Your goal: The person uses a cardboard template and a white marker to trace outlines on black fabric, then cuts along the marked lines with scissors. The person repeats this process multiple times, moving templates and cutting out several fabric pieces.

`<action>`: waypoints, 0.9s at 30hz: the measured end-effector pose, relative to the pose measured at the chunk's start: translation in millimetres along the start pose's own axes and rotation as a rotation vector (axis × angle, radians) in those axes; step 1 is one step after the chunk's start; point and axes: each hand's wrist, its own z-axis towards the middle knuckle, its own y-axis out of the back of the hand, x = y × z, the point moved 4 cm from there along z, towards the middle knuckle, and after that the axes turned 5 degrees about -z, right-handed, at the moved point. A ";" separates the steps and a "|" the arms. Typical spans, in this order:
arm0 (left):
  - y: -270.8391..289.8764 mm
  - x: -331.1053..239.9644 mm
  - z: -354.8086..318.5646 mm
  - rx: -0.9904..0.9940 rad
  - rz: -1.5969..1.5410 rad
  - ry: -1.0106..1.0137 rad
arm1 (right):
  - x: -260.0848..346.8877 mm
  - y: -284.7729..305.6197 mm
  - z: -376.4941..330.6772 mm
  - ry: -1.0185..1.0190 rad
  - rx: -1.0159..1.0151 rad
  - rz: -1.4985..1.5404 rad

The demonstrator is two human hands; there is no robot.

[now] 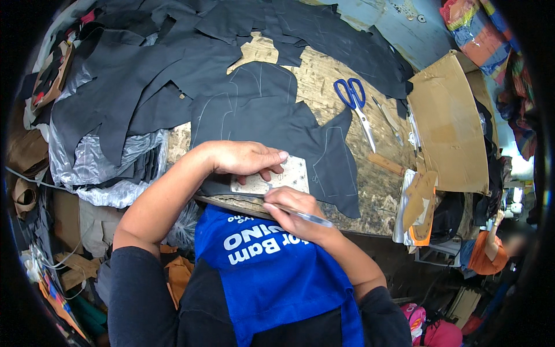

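Note:
My left hand [248, 159] presses down on a pale, flat pattern piece [296, 176]; its thumb is stretched out and its fingertips rest on the piece. Under the piece lies dark grey fabric [272, 124] with light outlines drawn on it, reaching the table's near edge. Between thumb and fingers my right hand [298, 207] grips a clear pen [309, 217]. The pen's tip is hidden by the hand, close to the pattern piece's near edge.
Blue-handled scissors [357, 103] lie on the worn wooden table [324, 69], right of the fabric. Further right are a slim cutter [386, 113], a wooden strip [386, 163], brown patterns [421, 199] and a cardboard box [448, 124]. Dark fabric [144, 63] is heaped at the left. An orange-shirted person [487, 253] is far right.

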 end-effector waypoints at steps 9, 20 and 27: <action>6.4 5.5 4.8 0.027 -0.136 0.037 | 1.4 -38.8 32.3 0.188 0.071 0.032; -1.6 -9.5 -0.8 -0.064 0.125 -0.034 | -7.7 18.7 -8.3 -0.008 -0.061 -0.155; -45.1 -15.3 -9.1 -0.728 0.838 -0.226 | -24.2 72.7 -47.8 -0.317 -0.497 -0.100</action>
